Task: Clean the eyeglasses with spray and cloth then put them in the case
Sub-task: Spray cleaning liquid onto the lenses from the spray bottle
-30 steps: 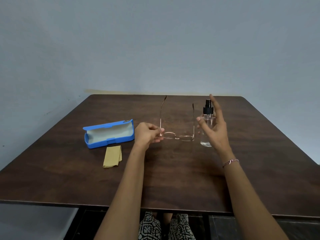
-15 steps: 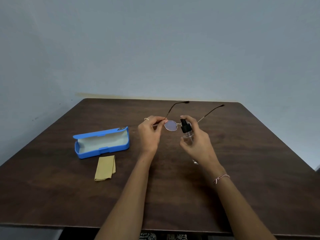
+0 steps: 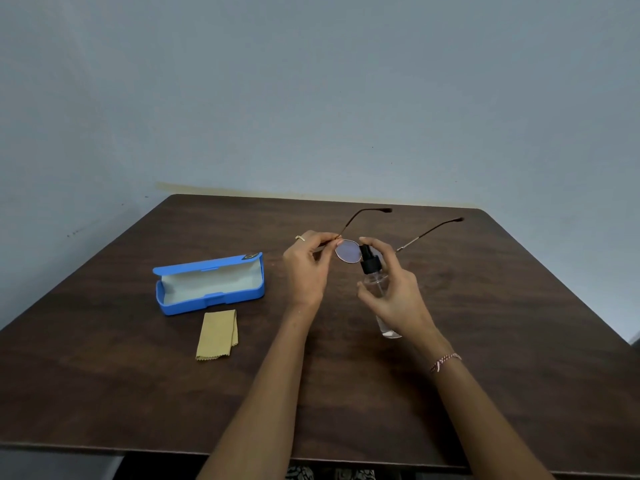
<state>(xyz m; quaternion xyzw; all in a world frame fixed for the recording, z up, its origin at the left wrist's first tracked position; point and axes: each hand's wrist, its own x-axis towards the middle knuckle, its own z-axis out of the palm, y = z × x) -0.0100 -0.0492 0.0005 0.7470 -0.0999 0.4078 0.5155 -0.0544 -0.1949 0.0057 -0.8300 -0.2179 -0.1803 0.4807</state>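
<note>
Head view: the left hand [image 3: 306, 268] pinches the thin wire eyeglasses [image 3: 348, 251] at a lens corner, above the table [image 3: 485, 323]; their long temples run away and rightward from that grip. The right hand [image 3: 398, 296] clasps the clear, black-capped spray bottle [image 3: 374, 277], nozzle beside the round lens. Leftward lie the open blue case [image 3: 211, 301] and folded yellow cloth [image 3: 218, 336]

Thin-rimmed glasses [image 3: 347, 251], arms unfolded, are held beside a clear spray bottle [image 3: 370, 264]; the blue case [image 3: 207, 302] lies open, yellow cloth [image 3: 217, 336] nearby.

eyeglasses [image 3: 348, 251]: second lens hidden behind right hand [image 3: 398, 299] | spray bottle [image 3: 367, 262]: middle covered; nozzle direction probably unreadable
</note>
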